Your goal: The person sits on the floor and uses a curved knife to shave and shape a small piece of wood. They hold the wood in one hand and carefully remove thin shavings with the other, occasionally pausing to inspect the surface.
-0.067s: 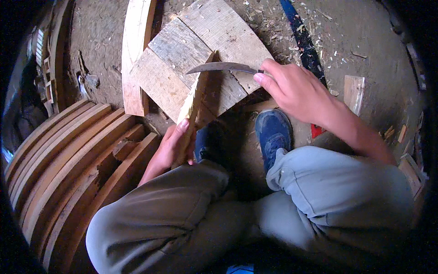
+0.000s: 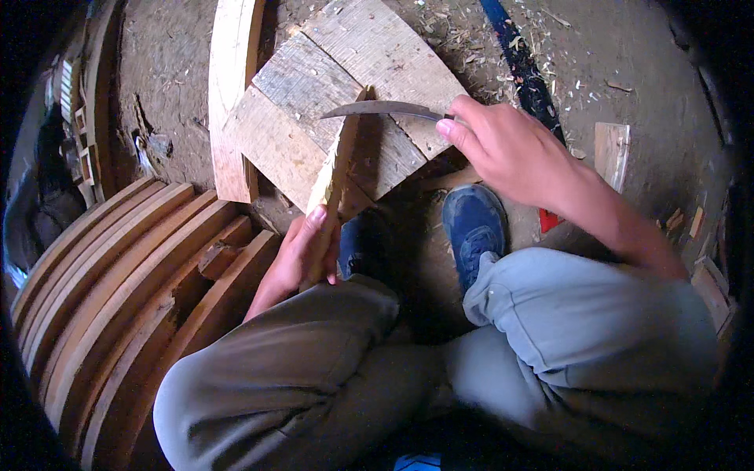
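My left hand (image 2: pixel 298 250) is closed around the near end of a wooden stick (image 2: pixel 328 179). The stick slants away from me over a small plank-topped board (image 2: pixel 306 74), and its upper side shows pale, freshly cut wood with ragged slivers. In my right hand (image 2: pixel 514 145) is a curved knife (image 2: pixel 381 108) with a dark, sickle-like blade; the fingers are wrapped around its handle, which is mostly hidden. The blade points left and lies across the stick near its far end. Whether the edge bites into the wood, I cannot tell.
Several curved wooden pieces (image 2: pixel 118 290) are stacked at my left. A long pale plank (image 2: pixel 232 102) lies beside the board. Shavings (image 2: pixel 569 98) litter the ground near a dark strip (image 2: pixel 522 67). My blue shoes (image 2: pixel 473 224) are close to the board, with a wood offcut (image 2: pixel 611 155) farther right.
The knife blade has shifted very slightly away from me along the stick. Both hands keep their holds; the whole view has moved a little.
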Motion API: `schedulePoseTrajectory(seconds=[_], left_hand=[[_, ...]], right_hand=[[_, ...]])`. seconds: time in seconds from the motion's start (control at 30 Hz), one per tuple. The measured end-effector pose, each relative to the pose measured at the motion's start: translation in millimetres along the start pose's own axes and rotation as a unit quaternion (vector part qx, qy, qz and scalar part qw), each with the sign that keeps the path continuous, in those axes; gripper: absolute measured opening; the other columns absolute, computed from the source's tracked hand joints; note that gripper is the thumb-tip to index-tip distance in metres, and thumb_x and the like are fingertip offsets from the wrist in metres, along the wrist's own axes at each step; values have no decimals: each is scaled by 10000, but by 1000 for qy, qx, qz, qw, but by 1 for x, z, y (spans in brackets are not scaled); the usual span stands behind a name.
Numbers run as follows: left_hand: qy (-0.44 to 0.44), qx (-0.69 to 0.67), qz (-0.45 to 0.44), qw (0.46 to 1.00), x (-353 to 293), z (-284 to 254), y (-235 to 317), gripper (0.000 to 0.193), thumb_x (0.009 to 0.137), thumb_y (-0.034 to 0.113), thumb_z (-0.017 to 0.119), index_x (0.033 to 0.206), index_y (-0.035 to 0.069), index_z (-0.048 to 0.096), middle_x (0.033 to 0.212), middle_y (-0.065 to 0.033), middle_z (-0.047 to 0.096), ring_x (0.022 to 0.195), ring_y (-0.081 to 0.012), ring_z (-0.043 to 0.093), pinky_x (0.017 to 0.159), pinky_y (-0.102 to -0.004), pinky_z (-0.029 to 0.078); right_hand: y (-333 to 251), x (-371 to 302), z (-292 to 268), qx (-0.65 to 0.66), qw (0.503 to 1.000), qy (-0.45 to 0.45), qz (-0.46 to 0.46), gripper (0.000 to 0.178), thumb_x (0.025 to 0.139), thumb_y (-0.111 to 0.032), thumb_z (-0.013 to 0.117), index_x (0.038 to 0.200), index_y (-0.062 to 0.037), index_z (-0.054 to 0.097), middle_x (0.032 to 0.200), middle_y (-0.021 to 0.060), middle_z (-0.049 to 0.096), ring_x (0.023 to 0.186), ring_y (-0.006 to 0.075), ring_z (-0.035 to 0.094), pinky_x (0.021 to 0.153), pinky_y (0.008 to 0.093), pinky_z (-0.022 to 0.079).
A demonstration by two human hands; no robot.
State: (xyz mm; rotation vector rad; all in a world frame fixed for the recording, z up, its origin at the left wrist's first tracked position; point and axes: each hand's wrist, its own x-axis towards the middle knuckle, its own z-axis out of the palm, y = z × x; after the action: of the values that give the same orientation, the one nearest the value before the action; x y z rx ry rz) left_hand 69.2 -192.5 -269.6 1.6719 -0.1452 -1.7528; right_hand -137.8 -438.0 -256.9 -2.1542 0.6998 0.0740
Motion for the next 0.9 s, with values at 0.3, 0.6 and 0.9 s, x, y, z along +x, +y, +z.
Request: schedulePoseTrajectory(seconds=[0.3,0.6,0.9], left_hand=[[-16,-28,-19,999,1,-1,2,607,904,607,427,812,10,491,563,-78,443,437,-171,450,391,-302,441],[-9,-18,-3,1000,2,-1,1,586,917,584,421,839,8,492,582,-79,450,463,-163,459,392,-295,440],[2,9,-6,1000,2,1,2,611,901,620,420,811,18,483,586,-80,465,453,-170,462,399,-295,431]], right_hand=[[2,3,-1,-32,999,-9,10,283,967,-267,468,928,10,510,667,262,557,697,463,564,594,504,427],[0,8,-7,-71,997,4,30,312,970,-300,459,927,3,518,677,255,569,709,465,567,617,504,442],[7,9,-8,-89,994,29,53,334,970,-307,460,965,17,541,724,258,578,732,453,570,638,491,438]])
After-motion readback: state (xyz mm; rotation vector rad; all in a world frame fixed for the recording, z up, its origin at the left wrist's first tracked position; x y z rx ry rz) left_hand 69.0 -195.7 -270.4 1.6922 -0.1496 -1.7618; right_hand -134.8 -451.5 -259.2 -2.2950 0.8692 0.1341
